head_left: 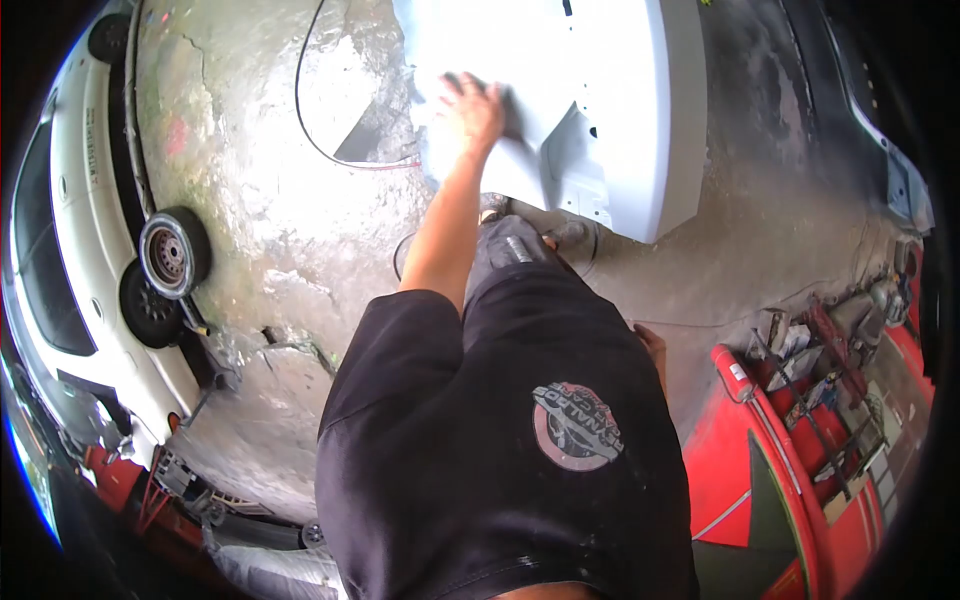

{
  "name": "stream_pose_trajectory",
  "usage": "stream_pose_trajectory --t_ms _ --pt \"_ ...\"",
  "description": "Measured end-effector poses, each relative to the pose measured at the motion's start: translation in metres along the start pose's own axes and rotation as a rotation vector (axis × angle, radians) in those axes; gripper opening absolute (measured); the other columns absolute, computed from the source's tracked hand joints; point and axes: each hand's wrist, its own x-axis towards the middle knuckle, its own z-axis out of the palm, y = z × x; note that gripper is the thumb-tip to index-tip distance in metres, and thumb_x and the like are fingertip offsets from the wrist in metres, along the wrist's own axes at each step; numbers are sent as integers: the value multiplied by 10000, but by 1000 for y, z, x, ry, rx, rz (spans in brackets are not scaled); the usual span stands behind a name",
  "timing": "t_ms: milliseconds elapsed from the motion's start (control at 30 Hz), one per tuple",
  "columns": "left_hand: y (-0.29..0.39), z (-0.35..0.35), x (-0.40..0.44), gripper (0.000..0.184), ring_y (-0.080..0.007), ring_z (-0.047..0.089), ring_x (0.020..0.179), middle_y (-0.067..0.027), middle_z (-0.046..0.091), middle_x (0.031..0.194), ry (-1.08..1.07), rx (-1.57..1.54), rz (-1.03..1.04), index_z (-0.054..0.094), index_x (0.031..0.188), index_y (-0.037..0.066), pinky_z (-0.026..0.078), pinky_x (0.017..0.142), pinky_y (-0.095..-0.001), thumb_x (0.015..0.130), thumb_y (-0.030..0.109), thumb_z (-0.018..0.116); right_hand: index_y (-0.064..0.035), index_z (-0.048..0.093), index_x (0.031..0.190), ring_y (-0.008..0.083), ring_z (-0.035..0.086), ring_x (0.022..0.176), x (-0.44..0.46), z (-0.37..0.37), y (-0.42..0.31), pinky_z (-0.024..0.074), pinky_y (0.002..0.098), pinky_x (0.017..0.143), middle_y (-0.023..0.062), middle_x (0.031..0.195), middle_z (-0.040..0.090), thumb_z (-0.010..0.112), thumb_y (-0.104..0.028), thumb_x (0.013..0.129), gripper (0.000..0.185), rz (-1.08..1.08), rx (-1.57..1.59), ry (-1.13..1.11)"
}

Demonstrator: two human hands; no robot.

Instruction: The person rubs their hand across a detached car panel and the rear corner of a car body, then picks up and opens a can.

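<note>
A white car body panel (pixel 610 110) with small dark holes and a recess fills the top middle of the head view. My left hand (pixel 472 112) lies on its left part, palm down with the fingers spread, slightly blurred. The glare there hides the panel's surface detail. My right hand (pixel 652 345) hangs low beside my right hip, away from the panel. Only part of it shows past my black shirt (pixel 430 450), and whether it holds anything is hidden.
A dark hose (pixel 298 90) curves over the worn concrete floor (pixel 250 210). At left stand a white car (pixel 90 220) and a loose wheel (pixel 175 253). A red car body part (pixel 725 450) and a rack of clutter (pixel 820 390) are at lower right.
</note>
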Motion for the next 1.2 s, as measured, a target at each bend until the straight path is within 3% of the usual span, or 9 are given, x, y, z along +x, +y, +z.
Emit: stream_pose_trajectory --t_ms 100,200,267,333,433,600,833,1000,1200 --pt "-55 1 12 670 -488 101 1414 -270 153 1537 256 108 -37 302 1467 31 113 1093 -666 968 471 381 73 586 1212 217 661 845 12 3 39 524 297 766 195 1019 687 495 -88 844 412 -10 -72 -33" --pt "-66 2 9 676 -501 44 1417 -291 140 1532 164 144 106 262 1490 63 88 1095 -669 968 479 372 86 593 1191 232 668 885 25 3 81 521 292 790 207 1004 692 497 -90 837 406 -21 -49 -104" --pt "-41 1 -5 657 -451 78 1432 -230 159 1549 62 122 218 269 1491 88 84 1101 -671 968 469 377 91 591 1189 232 669 885 25 1 84 522 294 789 207 1002 692 494 -93 837 408 -17 -26 -120" --pt "-14 18 -13 641 -411 94 1443 -163 175 1563 18 77 327 280 1488 102 81 1106 -670 966 458 388 92 583 1199 223 666 860 27 -3 75 526 302 775 201 1009 690 488 -94 841 415 9 -33 -121" --pt "23 23 -17 634 -377 103 1451 -103 199 1567 -12 2 431 286 1486 107 73 1117 -658 957 430 422 92 559 1232 214 656 833 -1 5 -31 529 310 750 197 1039 673 476 -98 853 431 33 -156 -22" --pt "27 33 -9 674 -335 83 1462 -57 170 1583 -54 -26 506 268 1487 73 59 1122 -655 950 446 432 90 532 1263 223 649 833 3 7 -45 533 308 728 211 1075 647 466 -110 873 443 66 0 -29" --pt "-2 18 -2 669 -384 91 1449 -134 187 1568 4 -26 294 315 1460 20 74 1106 -666 948 428 452 85 555 1238 237 663 844 15 13 -17 537 314 746 212 1041 667 471 -104 867 425 33 -28 -66" --pt "-28 4 12 655 -492 59 1417 -318 124 1518 42 2 200 326 1464 69 101 1096 -666 951 464 427 74 567 1233 211 660 777 12 14 2 529 295 719 208 1030 680 477 -98 858 423 37 -38 -22" --pt "-47 7 50 653 -496 30 1420 -299 93 1535 83 101 203 291 1491 156 114 1101 -658 955 508 413 75 564 1237 194 648 764 -2 17 1 523 289 700 202 1024 680 483 -92 851 429 -1 -11 44"
